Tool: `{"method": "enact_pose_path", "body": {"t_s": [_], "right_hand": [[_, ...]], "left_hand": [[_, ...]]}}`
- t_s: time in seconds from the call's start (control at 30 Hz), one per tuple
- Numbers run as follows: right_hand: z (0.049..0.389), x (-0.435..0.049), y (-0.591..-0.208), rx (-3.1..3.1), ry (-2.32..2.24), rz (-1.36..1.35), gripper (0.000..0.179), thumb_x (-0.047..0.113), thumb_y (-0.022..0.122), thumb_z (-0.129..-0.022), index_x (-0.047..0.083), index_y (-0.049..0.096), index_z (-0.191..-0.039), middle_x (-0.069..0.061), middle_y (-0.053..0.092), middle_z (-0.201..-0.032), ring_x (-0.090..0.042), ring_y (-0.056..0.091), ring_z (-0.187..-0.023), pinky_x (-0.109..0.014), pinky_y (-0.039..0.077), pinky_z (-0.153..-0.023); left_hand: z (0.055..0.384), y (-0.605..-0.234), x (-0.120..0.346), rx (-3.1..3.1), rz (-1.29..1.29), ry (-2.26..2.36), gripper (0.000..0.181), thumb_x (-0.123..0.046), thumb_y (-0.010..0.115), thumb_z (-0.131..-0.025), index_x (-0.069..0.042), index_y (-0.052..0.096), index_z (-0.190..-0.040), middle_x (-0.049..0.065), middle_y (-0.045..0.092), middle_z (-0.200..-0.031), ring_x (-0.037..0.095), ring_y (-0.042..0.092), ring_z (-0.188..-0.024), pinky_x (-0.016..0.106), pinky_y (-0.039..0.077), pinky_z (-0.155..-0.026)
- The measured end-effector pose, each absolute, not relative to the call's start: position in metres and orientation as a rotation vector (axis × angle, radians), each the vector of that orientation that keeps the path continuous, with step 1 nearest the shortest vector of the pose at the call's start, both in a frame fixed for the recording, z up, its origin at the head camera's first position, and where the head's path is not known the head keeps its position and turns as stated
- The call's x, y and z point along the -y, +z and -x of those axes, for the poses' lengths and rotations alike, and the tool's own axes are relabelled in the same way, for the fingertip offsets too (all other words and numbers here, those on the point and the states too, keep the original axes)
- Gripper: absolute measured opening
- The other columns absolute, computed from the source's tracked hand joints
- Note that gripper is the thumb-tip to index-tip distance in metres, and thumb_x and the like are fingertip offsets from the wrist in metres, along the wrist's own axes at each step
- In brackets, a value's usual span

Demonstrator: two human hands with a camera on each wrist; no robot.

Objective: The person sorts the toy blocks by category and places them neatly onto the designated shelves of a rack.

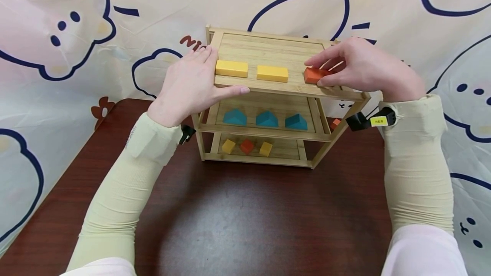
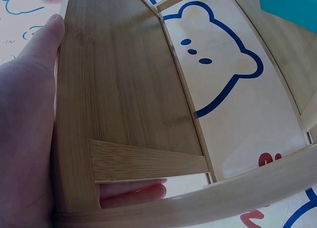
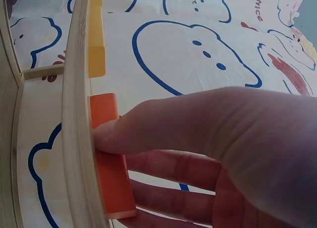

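Note:
A light wooden three-tier shelf [image 1: 264,48] stands on the table. My left hand [image 1: 189,82] rests on its top left corner, fingers lying along the side and thumb along the front edge; in the left wrist view some fingers show through a gap beside the top panel. At the right front of the top tier, my right hand [image 1: 358,65] pinches an orange rectangular block [image 1: 312,75] between thumb and fingers. The right wrist view shows this orange block [image 3: 114,183] at the front rail, the thumb on its near face. Two yellow rectangular blocks [image 1: 232,68] lie to its left along the front.
Three blue triangular blocks [image 1: 266,118] sit on the middle tier. Below them are two yellow blocks [image 1: 228,146] with an orange block [image 1: 246,146] between them. Another orange block [image 1: 335,123] shows beyond the shelf's right side. The dark table [image 1: 245,216] extends in front; patterned cloth hangs behind.

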State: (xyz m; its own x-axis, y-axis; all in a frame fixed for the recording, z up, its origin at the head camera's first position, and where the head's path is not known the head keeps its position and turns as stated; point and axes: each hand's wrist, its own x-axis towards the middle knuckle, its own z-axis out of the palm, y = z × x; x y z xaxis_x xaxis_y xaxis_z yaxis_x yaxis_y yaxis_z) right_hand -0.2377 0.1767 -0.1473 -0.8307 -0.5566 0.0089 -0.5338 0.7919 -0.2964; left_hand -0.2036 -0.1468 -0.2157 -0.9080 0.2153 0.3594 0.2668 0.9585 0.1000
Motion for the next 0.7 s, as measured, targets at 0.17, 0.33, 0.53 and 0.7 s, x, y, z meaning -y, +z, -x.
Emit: {"method": "enact_pose_path", "body": {"t_s": [0.17, 0.33, 0.53, 0.7], "right_hand": [[0.238, -0.177, -0.149, -2.901, -0.465, 0.869, 0.043, 0.022, 0.070, -0.085, 0.018, 0.061, -0.127, -0.004, 0.061, -0.110, -0.019, 0.058, -0.095, -0.029, 0.046, -0.076], [0.235, -0.179, -0.148, -2.927, -0.501, 0.915, 0.046, 0.026, 0.069, -0.086, 0.017, 0.058, -0.130, -0.005, 0.060, -0.116, -0.023, 0.053, -0.105, -0.039, 0.041, -0.083], [0.229, -0.184, -0.145, -2.977, -0.631, 0.907, 0.046, 0.029, 0.070, -0.085, 0.016, 0.059, -0.128, -0.005, 0.059, -0.121, -0.022, 0.051, -0.109, -0.032, 0.039, -0.084], [0.222, -0.188, -0.144, -3.059, -0.750, 0.861, 0.044, 0.031, 0.070, -0.084, 0.026, 0.061, -0.127, 0.000, 0.057, -0.123, -0.021, 0.047, -0.108, -0.031, 0.039, -0.082]], "left_hand": [[0.203, -0.216, 0.147, 2.767, 0.348, -0.206, 0.121, -0.093, 0.029, -0.062, -0.004, 0.030, -0.144, 0.015, 0.048, -0.129, 0.030, 0.045, -0.113, 0.049, 0.045, -0.084], [0.203, -0.215, 0.147, 2.777, 0.348, -0.207, 0.122, -0.093, 0.029, -0.062, -0.004, 0.028, -0.145, 0.016, 0.047, -0.131, 0.031, 0.045, -0.114, 0.049, 0.044, -0.085], [0.203, -0.215, 0.147, 2.775, 0.348, -0.208, 0.122, -0.093, 0.029, -0.062, -0.004, 0.028, -0.145, 0.016, 0.047, -0.131, 0.031, 0.045, -0.114, 0.050, 0.044, -0.084], [0.203, -0.215, 0.147, 2.775, 0.347, -0.207, 0.121, -0.093, 0.029, -0.062, -0.004, 0.029, -0.144, 0.016, 0.047, -0.130, 0.031, 0.045, -0.113, 0.049, 0.045, -0.083]]}}
